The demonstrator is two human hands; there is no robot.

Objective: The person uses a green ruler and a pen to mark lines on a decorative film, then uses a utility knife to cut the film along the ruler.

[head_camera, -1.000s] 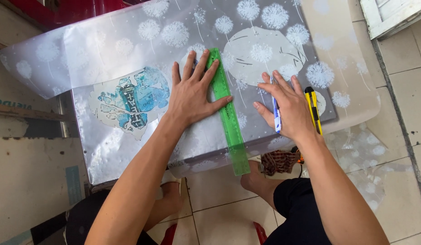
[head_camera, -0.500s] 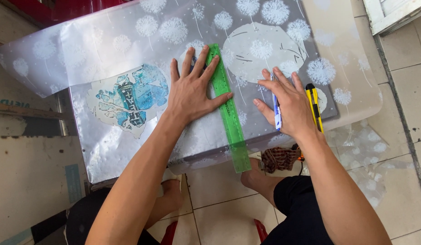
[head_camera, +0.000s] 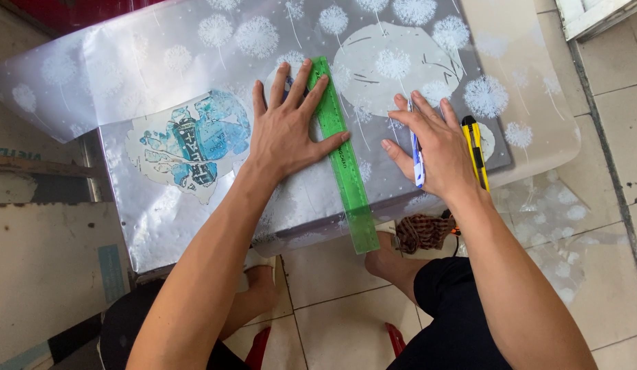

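**Ana:** Head view first: where are the two hands?

**Ben:** Both lie on a silvery film (head_camera: pixel 161 62) printed with white dandelion heads, spread over a low counter (head_camera: pixel 493 154) in the upper half of the frame. The left hand (head_camera: pixel 287 130) is flat, fingers spread wide, its fingertips and thumb pressing on a green ruler (head_camera: pixel 342 154).

**Ana:** And the ruler's position?

**Ben:** It runs from upper centre down toward the middle, tilted slightly, its lower end sticking out past the counter's near edge over the tiled floor (head_camera: pixel 332 322).

**Ana:** The right hand?

**Ben:** The right hand (head_camera: pixel 435 147) rests just right of the ruler, fingers loosely open. A blue pen (head_camera: pixel 417 161) lies under its fingers; whether it grips the pen I cannot tell. A yellow and black utility knife (head_camera: pixel 475 151) lies at its outer side, touching or nearly so.

**Ana:** Anything else?

**Ben:** A blue and white picture (head_camera: pixel 188 147) shows through the film left of centre, and a pale oval patch (head_camera: pixel 394 62) at the upper right.
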